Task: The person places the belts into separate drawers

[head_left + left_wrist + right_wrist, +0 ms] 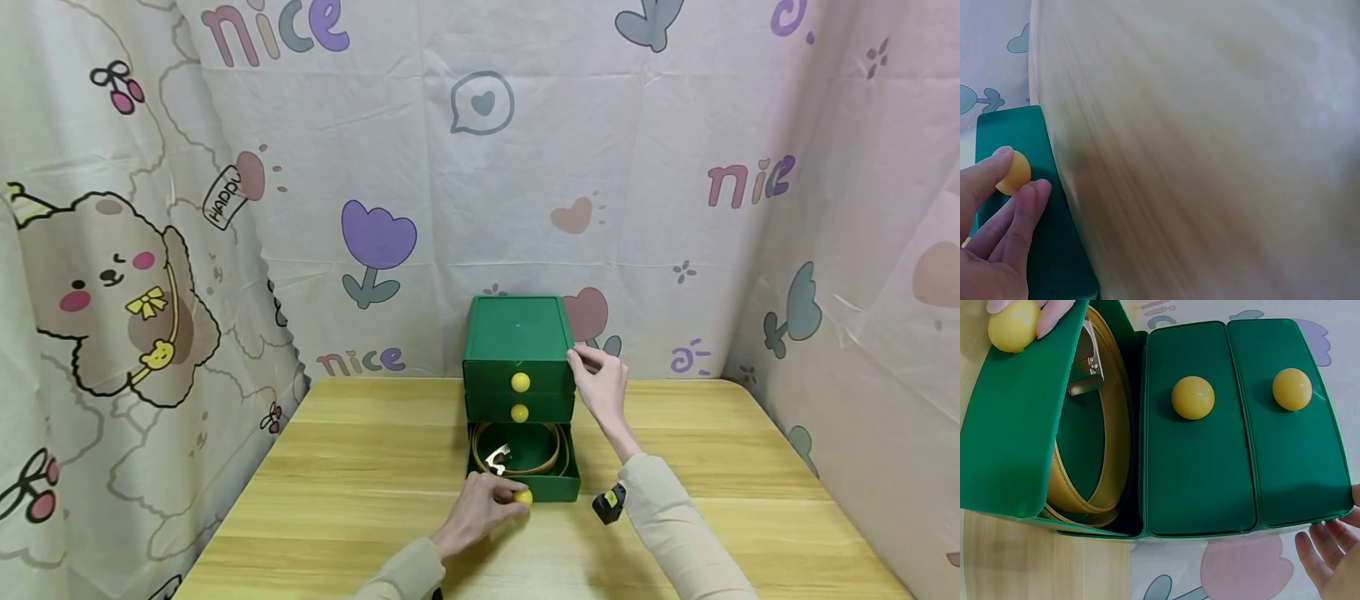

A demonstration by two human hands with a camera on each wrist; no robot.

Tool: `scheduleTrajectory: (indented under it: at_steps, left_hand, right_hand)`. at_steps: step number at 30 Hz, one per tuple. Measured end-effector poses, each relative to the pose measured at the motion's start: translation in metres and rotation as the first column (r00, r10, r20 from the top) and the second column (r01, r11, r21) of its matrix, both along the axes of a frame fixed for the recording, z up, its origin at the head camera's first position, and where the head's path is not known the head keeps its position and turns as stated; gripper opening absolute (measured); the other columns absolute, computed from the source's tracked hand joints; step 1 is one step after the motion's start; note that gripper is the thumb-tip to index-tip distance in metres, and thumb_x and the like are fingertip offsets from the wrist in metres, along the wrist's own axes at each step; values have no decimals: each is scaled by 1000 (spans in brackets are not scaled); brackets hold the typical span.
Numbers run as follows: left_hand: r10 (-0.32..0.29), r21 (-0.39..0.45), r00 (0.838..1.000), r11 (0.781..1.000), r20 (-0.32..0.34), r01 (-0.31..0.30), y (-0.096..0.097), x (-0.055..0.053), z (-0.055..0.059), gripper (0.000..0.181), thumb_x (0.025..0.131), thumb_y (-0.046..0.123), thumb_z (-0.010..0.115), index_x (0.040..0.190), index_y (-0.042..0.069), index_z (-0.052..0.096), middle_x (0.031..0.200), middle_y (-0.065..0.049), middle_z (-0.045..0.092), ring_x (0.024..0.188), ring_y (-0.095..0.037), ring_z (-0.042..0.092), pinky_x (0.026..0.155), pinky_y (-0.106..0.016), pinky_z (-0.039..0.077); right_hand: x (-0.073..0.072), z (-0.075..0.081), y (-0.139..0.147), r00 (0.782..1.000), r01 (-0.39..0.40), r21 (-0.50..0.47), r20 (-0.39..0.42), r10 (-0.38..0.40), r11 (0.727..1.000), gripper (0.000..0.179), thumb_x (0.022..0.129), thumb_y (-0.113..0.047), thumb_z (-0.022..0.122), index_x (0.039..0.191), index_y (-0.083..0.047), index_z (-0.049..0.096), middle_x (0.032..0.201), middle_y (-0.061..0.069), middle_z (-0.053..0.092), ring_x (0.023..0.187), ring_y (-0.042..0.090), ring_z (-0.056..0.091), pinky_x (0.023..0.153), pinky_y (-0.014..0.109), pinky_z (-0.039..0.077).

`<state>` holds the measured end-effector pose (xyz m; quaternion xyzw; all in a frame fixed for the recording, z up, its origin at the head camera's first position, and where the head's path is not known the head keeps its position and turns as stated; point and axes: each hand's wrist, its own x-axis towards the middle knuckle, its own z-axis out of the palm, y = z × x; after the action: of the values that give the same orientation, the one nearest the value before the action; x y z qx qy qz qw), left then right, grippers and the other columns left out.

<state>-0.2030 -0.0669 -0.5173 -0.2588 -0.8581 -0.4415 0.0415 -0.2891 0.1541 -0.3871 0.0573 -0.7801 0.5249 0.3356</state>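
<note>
A green drawer cabinet [517, 329] with yellow knobs stands near the table's back edge. Its bottom drawer [558, 488] is pulled out. Inside lies a coiled tan belt [1116, 425] with a silver buckle [1088, 362], seen in the head and right wrist views. My left hand [480, 508] pinches the bottom drawer's yellow knob [1017, 174] between thumb and fingers. At the cabinet's upper right front corner, my right hand [602, 383] rests its fingertips against the side. In the right wrist view those fingers [1325, 547] lie along the cabinet's edge, fairly straight.
Both upper drawers are closed, with a yellow knob [521, 382] on the top one and another knob [519, 413] on the middle one. The wooden table [352, 467] extends to both sides. A printed curtain [420, 150] hangs behind the cabinet and at the sides.
</note>
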Motion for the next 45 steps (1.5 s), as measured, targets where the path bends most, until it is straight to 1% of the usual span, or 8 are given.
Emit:
scheduleTrajectory:
  at_steps: [6, 12, 17, 21, 26, 34, 40, 45]
  left_hand:
    - [10, 27, 1000, 1000, 27, -11, 2, -2, 0, 27, 82, 17, 83, 107, 6, 79, 90, -8, 80, 74, -1, 71, 63, -14, 54]
    - [61, 1, 998, 998, 12, -61, 3, -4, 0, 27, 81, 22, 84, 105, 10, 80, 88, -3, 80, 75, 2, 69, 81, -18, 41]
    - [35, 44, 999, 998, 37, -36, 3, -7, -1, 26, 83, 17, 82, 107, 5, 79, 92, -8, 80, 76, -1, 71, 71, -13, 53]
    - [29, 55, 999, 998, 24, -31, 3, -10, -2, 26, 84, 15, 81, 107, 4, 79, 94, -11, 80, 78, -6, 73, 68, -15, 55]
    - [40, 52, 999, 998, -14, -39, 3, -11, -2, 25, 84, 13, 81, 107, 4, 79, 92, -10, 80, 78, -9, 74, 70, -16, 56]
    - [37, 86, 999, 996, 9, -37, 4, -13, -1, 26, 83, 12, 81, 108, 4, 79, 91, -9, 80, 77, -9, 73, 68, -15, 56]
    - [40, 95, 999, 995, 17, -41, 5, -15, -1, 27, 83, 11, 81, 109, 3, 78, 91, -10, 80, 75, -5, 71, 67, -14, 55]
    - [45, 96, 999, 994, 15, -47, 5, -18, -3, 28, 84, 12, 81, 110, 2, 78, 94, -12, 79, 81, -11, 74, 70, -16, 56]
  right_hand:
    - [0, 0, 0, 1000, -5, -3, 2, 5, 1000, 22, 92, -13, 73, 110, -1, 78, 111, 19, 76, 94, 35, 75, 69, -3, 44]
    - [0, 0, 1, 1000, -4, 1, 0, 4, 1000, 22, 92, -13, 73, 110, -1, 78, 111, 19, 76, 95, 35, 75, 70, -1, 46]
    - [0, 0, 1, 1000, 16, 31, 1, -16, 999, 22, 91, -14, 74, 109, -3, 78, 110, 17, 77, 95, 32, 76, 80, 28, 61]
    - [0, 0, 1, 1000, 30, 38, 3, -30, 999, 21, 91, -14, 74, 109, -4, 79, 109, 15, 77, 95, 31, 76, 84, 45, 60]
    - [0, 0, 1, 1000, 29, 36, 2, -29, 999, 21, 91, -14, 74, 109, -4, 79, 109, 15, 77, 95, 31, 76, 83, 42, 61]
    - [1, 0, 2, 1000, 20, 31, 3, -21, 999, 21, 91, -16, 74, 108, -4, 79, 109, 15, 77, 95, 30, 76, 77, 13, 55]
    - [1, 0, 1, 1000, 29, 39, 3, -29, 999, 22, 91, -15, 74, 109, -3, 79, 110, 17, 77, 95, 31, 76, 81, 32, 61]
    - [1, 1, 0, 1000, 25, 35, 9, -26, 999, 22, 91, -15, 74, 109, -3, 79, 111, 16, 77, 95, 31, 76, 84, 44, 61]
